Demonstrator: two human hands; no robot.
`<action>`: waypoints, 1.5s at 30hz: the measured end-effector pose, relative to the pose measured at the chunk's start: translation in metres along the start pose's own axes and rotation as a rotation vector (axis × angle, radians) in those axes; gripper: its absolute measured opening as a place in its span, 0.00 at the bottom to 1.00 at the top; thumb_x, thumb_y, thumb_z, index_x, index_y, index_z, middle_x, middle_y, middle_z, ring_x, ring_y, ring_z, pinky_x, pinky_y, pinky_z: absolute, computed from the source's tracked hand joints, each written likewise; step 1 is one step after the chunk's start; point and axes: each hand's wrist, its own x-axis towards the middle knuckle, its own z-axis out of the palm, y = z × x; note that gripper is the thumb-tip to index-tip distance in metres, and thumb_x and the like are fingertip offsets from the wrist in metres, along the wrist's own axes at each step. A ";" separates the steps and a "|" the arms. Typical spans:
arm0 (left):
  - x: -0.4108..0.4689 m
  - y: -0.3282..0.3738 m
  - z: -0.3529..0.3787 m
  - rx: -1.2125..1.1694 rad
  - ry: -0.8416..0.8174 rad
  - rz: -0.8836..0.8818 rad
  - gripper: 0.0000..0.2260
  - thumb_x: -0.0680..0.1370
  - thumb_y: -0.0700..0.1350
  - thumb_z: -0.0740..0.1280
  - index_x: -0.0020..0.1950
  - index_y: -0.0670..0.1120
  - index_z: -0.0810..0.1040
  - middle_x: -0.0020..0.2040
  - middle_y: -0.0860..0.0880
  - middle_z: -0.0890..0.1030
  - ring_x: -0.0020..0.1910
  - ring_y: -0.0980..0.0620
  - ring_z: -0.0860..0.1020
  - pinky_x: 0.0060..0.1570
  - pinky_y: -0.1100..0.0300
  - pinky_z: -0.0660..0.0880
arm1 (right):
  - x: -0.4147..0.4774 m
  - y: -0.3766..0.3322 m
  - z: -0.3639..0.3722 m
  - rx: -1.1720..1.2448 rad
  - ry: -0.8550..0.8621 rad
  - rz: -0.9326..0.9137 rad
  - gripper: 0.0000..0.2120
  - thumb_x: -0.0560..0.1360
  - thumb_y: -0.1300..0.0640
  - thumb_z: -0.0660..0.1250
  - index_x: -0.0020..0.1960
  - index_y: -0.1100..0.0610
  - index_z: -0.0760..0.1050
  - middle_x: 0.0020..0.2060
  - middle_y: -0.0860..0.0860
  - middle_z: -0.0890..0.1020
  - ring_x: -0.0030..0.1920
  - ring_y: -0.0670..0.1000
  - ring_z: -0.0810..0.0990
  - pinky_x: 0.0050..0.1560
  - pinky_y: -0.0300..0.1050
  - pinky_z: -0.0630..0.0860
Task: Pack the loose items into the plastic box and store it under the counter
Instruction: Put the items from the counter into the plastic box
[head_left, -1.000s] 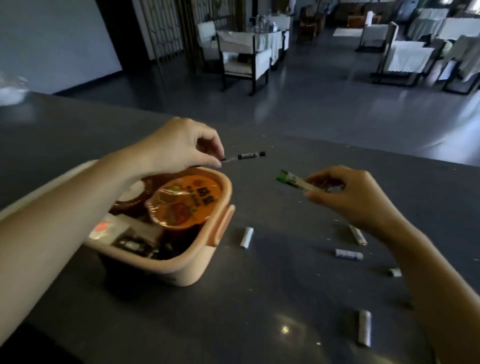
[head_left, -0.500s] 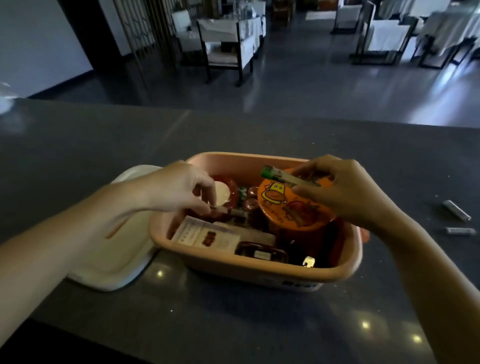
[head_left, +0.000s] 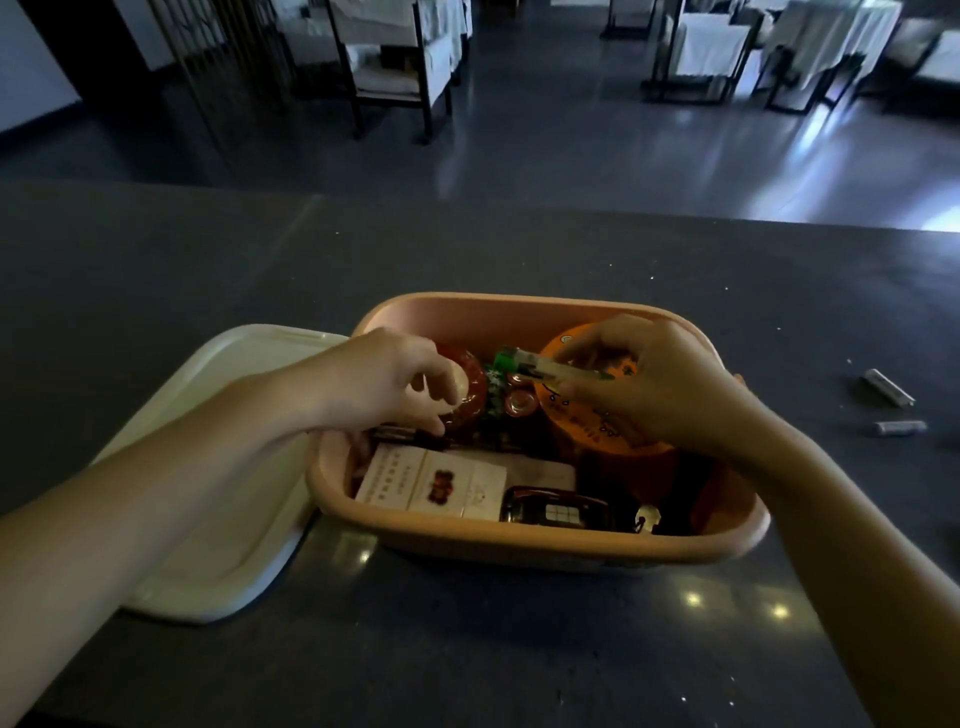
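Left hand (head_left: 384, 384) curled over left end of box (head_left: 509, 325), thumb on dark pen (head_left: 402, 437) lying inside, gripped or only touched, cannot tell. Right hand (head_left: 660, 384) pinches green-capped marker (head_left: 540, 365) above orange tub (head_left: 613, 431) in box. Box sits on dark counter (head_left: 467, 649), cream lid (head_left: 208, 493) just beside it at left, two small cylinders (head_left: 889, 387) loose well to right; beyond, glossy floor (head_left: 571, 145) and white-covered chairs (head_left: 405, 67).
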 end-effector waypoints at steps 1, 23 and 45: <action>-0.001 -0.003 -0.003 0.052 -0.002 -0.004 0.08 0.69 0.50 0.73 0.44 0.59 0.77 0.44 0.59 0.75 0.44 0.63 0.72 0.36 0.68 0.69 | 0.002 -0.003 0.004 -0.027 -0.026 -0.005 0.10 0.69 0.48 0.70 0.50 0.42 0.76 0.44 0.38 0.77 0.46 0.39 0.76 0.47 0.36 0.71; 0.012 0.005 -0.004 -0.226 -0.158 -0.032 0.04 0.72 0.49 0.70 0.43 0.60 0.81 0.46 0.62 0.76 0.46 0.66 0.74 0.41 0.66 0.76 | 0.017 -0.001 0.007 -0.080 -0.126 -0.048 0.08 0.69 0.46 0.68 0.45 0.36 0.71 0.44 0.38 0.74 0.46 0.41 0.74 0.59 0.54 0.70; -0.002 0.004 -0.034 -0.189 0.230 -0.025 0.08 0.74 0.49 0.68 0.52 0.58 0.77 0.47 0.60 0.80 0.46 0.68 0.76 0.38 0.79 0.69 | 0.012 -0.008 0.039 -0.304 -0.086 -0.207 0.13 0.75 0.44 0.62 0.58 0.41 0.74 0.57 0.42 0.74 0.62 0.47 0.67 0.65 0.56 0.49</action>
